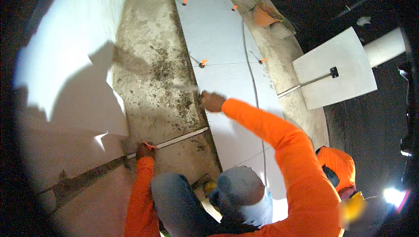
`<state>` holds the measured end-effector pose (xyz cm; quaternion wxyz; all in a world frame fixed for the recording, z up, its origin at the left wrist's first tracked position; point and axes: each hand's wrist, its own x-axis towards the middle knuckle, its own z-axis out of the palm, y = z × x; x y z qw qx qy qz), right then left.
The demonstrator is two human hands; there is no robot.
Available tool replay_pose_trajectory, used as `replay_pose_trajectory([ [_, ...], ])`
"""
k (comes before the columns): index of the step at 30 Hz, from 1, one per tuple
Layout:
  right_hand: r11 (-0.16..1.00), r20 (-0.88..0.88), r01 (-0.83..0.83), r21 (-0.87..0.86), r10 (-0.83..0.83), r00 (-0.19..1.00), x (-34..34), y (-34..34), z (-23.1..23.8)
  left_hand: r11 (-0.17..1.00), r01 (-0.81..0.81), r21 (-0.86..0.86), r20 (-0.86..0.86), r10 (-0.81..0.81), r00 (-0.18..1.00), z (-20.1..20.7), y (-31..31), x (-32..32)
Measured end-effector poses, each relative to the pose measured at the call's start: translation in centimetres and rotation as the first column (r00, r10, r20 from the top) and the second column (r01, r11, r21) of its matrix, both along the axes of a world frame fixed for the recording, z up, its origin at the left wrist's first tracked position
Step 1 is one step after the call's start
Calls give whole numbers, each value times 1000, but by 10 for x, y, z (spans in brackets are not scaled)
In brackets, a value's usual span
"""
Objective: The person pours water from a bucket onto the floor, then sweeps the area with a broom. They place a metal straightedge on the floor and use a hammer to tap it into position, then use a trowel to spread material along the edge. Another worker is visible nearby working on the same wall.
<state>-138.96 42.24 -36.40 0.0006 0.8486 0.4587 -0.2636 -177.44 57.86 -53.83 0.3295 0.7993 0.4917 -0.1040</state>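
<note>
My left hand (145, 150) is closed on a small orange-red piece (149, 145), resting at a long narrow white strip (181, 138) that lies across the bare cement floor. My right hand (213, 101) reaches forward and grips a tool with a thin pale blade (185, 87), blurred by motion, over the speckled cement. The tool's handle is mostly hidden in my fingers. Just beside that hand runs the dark edge of the laid white tiles (218, 36). Orange tile-levelling clips, one of them near my right hand (203, 63), stand along the tile joints.
A grey cable (249, 62) crosses the tiles lengthwise. An orange bowl (265, 15) stands at the far right. A white panel (336, 71) with a rod and black end piece lies right, beside a white cylinder (385, 47). An orange-clad person (340, 165) and a bright lamp (394, 197) are lower right.
</note>
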Motion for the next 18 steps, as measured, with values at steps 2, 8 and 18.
replay_pose_trajectory([
  [2,932,-422,363,6,-326,846,-37,-13,-47,999,47,-19,-34,-47,998,-16,1,-2],
  [8,948,-516,269,171,-147,844,-86,-2,-106,972,231,-30,-170,-233,958,-31,12,-2],
  [18,987,507,-103,-123,151,848,187,104,-56,983,164,-82,-68,-170,983,40,-1,3],
])
